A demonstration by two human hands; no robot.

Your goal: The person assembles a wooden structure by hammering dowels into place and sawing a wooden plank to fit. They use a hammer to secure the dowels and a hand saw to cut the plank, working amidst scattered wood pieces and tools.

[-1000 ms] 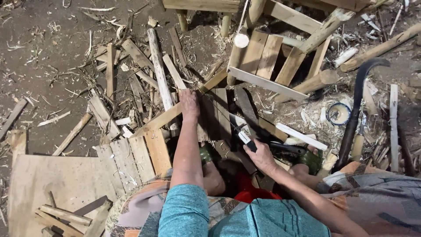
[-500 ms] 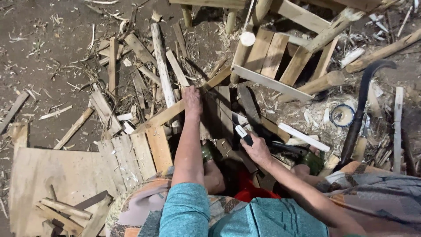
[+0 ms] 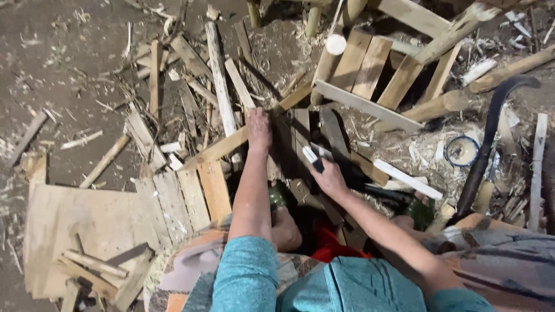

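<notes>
The person sits low over a dirt floor (image 3: 69,75) littered with offcuts and shavings, both arms stretched forward. The left hand (image 3: 258,128) presses down, fingers curled, on a long pale wooden slat (image 3: 225,145) that lies at a slant across darker boards (image 3: 300,136), just in front of the knees. The right hand (image 3: 329,176) is clenched around a small tool with a dark handle and a pale tip (image 3: 312,157), held just beside the slat and close to the left wrist; what kind of tool it is cannot be told. A curved dark blade (image 3: 488,138) rests to the right, near a small round tin (image 3: 462,150), and a slatted wooden frame (image 3: 376,75) stands beyond the hands. The risk here looks plain: the two hands work near each other, so if the tool skids off the slat it could strike the left fingers. The slat also sits on uneven scrap, and it may rock or swing under pressure. Loose splinters around the bare foot (image 3: 286,228) could catch skin too.
</notes>
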